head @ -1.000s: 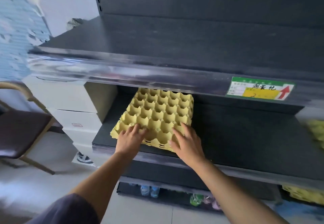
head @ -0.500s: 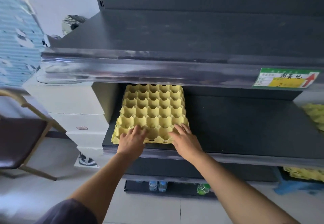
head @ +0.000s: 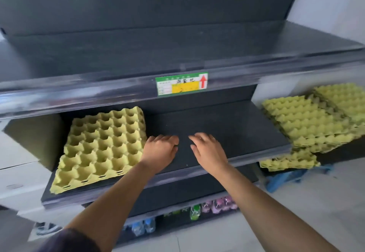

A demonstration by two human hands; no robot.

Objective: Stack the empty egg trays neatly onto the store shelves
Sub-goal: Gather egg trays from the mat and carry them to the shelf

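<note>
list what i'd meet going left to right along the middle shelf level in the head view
yellow egg tray → left hand → right hand → pile of egg trays

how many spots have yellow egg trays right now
4: yellow pulp egg tray on the black shelf's left; front pile and back pile past its right end; lower pile beneath them. Piles may hide more trays.

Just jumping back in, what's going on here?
A person is stocking a dark shelf. One yellow egg tray lies flat at its left end. The left hand and right hand hover over the bare shelf beside it, holding nothing. A pile of trays waits off to the right.
</note>
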